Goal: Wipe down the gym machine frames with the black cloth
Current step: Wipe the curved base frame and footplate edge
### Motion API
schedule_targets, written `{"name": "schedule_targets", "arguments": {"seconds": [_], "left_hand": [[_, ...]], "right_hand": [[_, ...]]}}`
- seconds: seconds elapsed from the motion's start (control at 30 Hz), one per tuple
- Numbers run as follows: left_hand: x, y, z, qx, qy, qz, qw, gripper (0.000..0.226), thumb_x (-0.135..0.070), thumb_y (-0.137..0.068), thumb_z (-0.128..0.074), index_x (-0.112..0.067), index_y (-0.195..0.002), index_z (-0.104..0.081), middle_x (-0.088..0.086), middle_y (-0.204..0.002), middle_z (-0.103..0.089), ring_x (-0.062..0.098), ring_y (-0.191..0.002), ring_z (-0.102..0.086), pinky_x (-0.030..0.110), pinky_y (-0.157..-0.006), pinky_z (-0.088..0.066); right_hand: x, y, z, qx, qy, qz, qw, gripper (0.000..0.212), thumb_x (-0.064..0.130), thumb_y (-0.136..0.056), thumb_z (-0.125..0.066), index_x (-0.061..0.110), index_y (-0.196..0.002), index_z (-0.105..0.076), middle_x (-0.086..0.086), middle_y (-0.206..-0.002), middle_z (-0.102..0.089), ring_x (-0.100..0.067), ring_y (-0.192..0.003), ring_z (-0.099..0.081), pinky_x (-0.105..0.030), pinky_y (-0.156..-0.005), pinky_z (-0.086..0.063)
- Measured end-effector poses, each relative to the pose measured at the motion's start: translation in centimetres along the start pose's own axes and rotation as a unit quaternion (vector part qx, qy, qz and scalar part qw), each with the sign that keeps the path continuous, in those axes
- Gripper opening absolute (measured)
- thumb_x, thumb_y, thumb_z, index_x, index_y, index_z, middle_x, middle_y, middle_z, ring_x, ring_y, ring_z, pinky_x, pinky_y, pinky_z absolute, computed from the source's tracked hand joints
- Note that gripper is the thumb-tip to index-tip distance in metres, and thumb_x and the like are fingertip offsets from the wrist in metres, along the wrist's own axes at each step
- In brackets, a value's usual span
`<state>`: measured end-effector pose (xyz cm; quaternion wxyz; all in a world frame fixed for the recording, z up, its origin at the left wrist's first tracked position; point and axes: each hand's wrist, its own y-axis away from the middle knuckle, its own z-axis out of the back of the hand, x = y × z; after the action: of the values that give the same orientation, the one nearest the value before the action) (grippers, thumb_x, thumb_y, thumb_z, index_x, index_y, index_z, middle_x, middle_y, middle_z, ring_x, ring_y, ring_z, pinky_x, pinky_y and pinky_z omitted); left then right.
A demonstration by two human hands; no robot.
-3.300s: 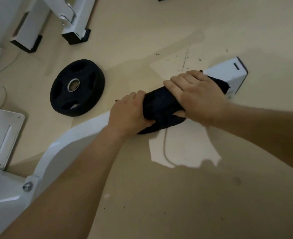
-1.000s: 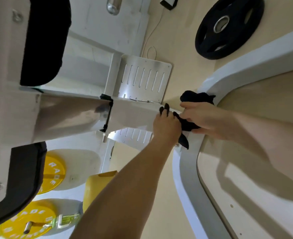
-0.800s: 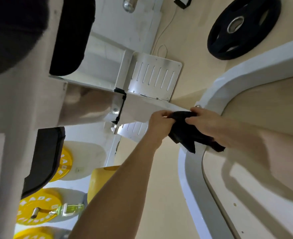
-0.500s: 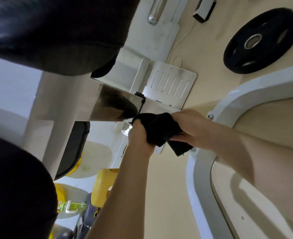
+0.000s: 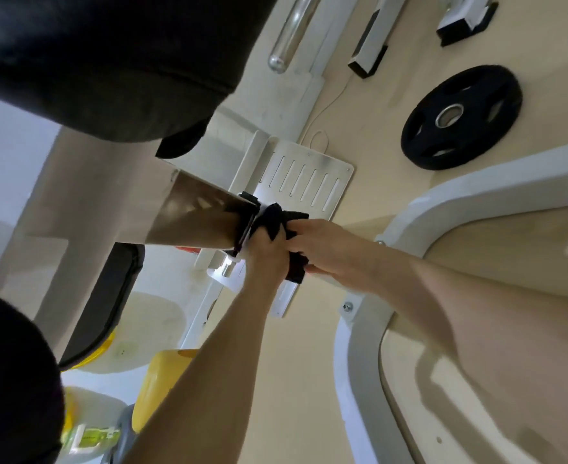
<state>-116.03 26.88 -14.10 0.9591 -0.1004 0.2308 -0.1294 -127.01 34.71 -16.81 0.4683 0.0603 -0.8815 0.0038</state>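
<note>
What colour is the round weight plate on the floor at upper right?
The round weight plate is black with a silver hub; head view.

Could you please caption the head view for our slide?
Left hand and right hand grip the black cloth beside a shiny metal tube.

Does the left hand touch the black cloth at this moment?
Touching. The head view shows the left hand holding the black cloth, which bunches out directly from its closed fingers.

Single head-worn wide-angle view — rolled askew, looking steeply down at the floor [image 5: 373, 128] from close.
</note>
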Motion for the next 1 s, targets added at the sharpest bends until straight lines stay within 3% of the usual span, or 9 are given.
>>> {"name": "schedule_targets", "arguments": {"seconds": [0.07, 0.13, 0.27, 0.43, 0.53, 0.67, 0.8, 0.87, 1.0], "left_hand": [[1.5, -1.7, -1.3, 0.010, -0.141, -0.022, 0.990, 0.018, -0.020, -0.098, -0.048, -0.008, -0.102, -0.061, -0.006, -0.073, -0.057, 0.013, -0.075, -0.063, 0.009, -0.059, -0.043], [2.6, -2.8, -2.5, 0.012, -0.187, -0.034, 0.982, 0.014, -0.022, -0.095, -0.053, -0.011, -0.090, -0.058, -0.004, -0.070, -0.057, 0.022, -0.075, -0.062, 0.022, -0.066, -0.046], [3.3, -4.3, -4.5, 0.032, -0.156, -0.057, 0.986, 0.007, -0.022, -0.090, -0.059, -0.017, -0.086, -0.057, -0.007, -0.073, -0.058, 0.013, -0.071, -0.058, 0.027, -0.075, -0.047], [4.7, -2.4, -9.9, 0.168, -0.139, -0.052, 0.975, 0.013, -0.019, -0.090, -0.057, -0.015, -0.101, -0.063, -0.008, -0.078, -0.058, 0.016, -0.076, -0.057, 0.015, -0.067, -0.036], [7.7, 0.6, -14.7, 0.248, -0.118, 0.001, 0.962, 0.022, -0.021, -0.090, -0.057, -0.011, -0.108, -0.066, 0.000, -0.089, -0.066, 0.023, -0.086, -0.063, 0.024, -0.072, -0.042], [8.7, 3.1, -18.9, 0.255, -0.148, 0.020, 0.956, 0.009, -0.023, -0.087, -0.058, -0.016, -0.086, -0.063, -0.003, -0.078, -0.062, 0.024, -0.084, -0.062, 0.026, -0.072, -0.041], [8.6, 2.9, -19.4, 0.268, -0.236, -0.060, 0.932, 0.031, -0.031, -0.094, -0.051, -0.021, -0.065, -0.047, -0.009, -0.061, -0.049, 0.022, -0.072, -0.060, 0.026, -0.065, -0.039], [8.8, 2.8, -21.0, 0.305, -0.263, -0.094, 0.910, 0.030, -0.029, -0.096, -0.048, -0.016, -0.069, -0.048, -0.005, -0.066, -0.053, 0.022, -0.073, -0.058, 0.028, -0.065, -0.040], [8.1, 2.5, -25.1, 0.404, -0.189, -0.049, 0.893, 0.019, -0.018, -0.096, -0.047, -0.005, -0.101, -0.059, 0.014, -0.096, -0.066, 0.030, -0.089, -0.061, 0.037, -0.077, -0.051]], "right_hand": [[-1.7, 0.2, 2.1, -0.024, 0.074, -0.033, 0.996, 0.036, 0.006, -0.092, -0.047, 0.010, -0.127, -0.054, -0.011, -0.129, -0.056, -0.017, -0.107, -0.058, -0.033, -0.092, -0.048], [-3.3, 0.3, 4.5, -0.054, 0.085, -0.073, 0.992, 0.046, 0.012, -0.094, -0.050, 0.022, -0.138, -0.046, -0.003, -0.138, -0.049, -0.018, -0.117, -0.051, -0.033, -0.092, -0.049], [-5.5, 0.3, 6.7, -0.118, -0.052, -0.132, 0.983, 0.041, 0.013, -0.094, -0.054, 0.023, -0.134, -0.051, 0.002, -0.126, -0.054, -0.016, -0.115, -0.052, -0.032, -0.084, -0.052], [-6.7, 0.8, 6.7, -0.141, -0.090, -0.167, 0.972, 0.026, 0.010, -0.094, -0.053, 0.022, -0.117, -0.057, -0.006, -0.117, -0.060, -0.019, -0.107, -0.059, -0.032, -0.079, -0.054], [-7.3, 2.0, 9.2, -0.186, -0.117, -0.174, 0.960, 0.032, 0.012, -0.094, -0.055, 0.020, -0.125, -0.057, -0.003, -0.106, -0.061, -0.012, -0.087, -0.058, -0.025, -0.068, -0.053], [-8.3, 4.4, 14.4, -0.233, -0.144, -0.169, 0.947, 0.041, 0.004, -0.099, -0.041, 0.006, -0.140, -0.044, -0.023, -0.106, -0.058, -0.033, -0.099, -0.058, -0.031, -0.091, -0.048], [-10.5, 5.1, 15.9, -0.280, -0.145, -0.170, 0.934, 0.030, 0.011, -0.101, -0.041, 0.015, -0.127, -0.055, 0.004, -0.087, -0.054, -0.009, -0.080, -0.053, -0.022, -0.062, -0.053], [-12.2, 4.0, 15.4, -0.261, -0.160, -0.177, 0.936, 0.031, 0.009, -0.100, -0.042, 0.015, -0.127, -0.055, 0.002, -0.089, -0.056, -0.008, -0.078, -0.053, -0.025, -0.075, -0.055], [-15.7, 1.2, 14.2, -0.228, -0.037, -0.215, 0.949, 0.039, 0.011, -0.095, -0.050, 0.027, -0.130, -0.051, 0.001, -0.116, -0.054, -0.015, -0.107, -0.053, -0.032, -0.086, -0.051]]}}
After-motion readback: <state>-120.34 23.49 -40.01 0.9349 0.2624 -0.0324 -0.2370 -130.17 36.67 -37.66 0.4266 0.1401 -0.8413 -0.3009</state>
